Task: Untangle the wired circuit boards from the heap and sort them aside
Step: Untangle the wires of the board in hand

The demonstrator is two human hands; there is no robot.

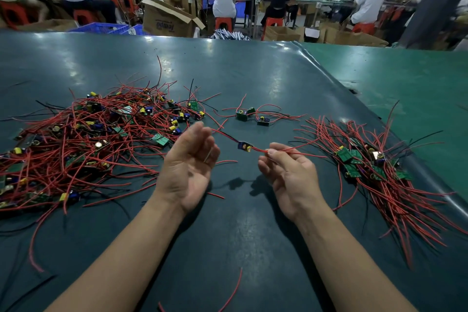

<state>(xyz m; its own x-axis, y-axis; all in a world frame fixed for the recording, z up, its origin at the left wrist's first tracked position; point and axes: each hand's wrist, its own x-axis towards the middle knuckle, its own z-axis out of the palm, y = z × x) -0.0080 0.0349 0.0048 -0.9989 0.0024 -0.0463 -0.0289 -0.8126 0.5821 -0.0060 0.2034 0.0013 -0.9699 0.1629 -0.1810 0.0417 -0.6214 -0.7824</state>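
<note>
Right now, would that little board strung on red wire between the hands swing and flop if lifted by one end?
Probably. The small blue-and-yellow circuit board hangs on thin red wire that already sags, so it looks light and floppy. Its leads could snag the tangled red-wire heap.

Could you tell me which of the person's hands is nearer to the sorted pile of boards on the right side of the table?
Right. The right hand, pinching a red wire, sits just left of the sorted pile; the left hand is farther away, beside the tangled heap.

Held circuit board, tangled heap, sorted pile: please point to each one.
held circuit board (245,146), head view, on its blue part
tangled heap (83,134), head view, on its red wires
sorted pile (364,162), head view, on its green boards
</note>
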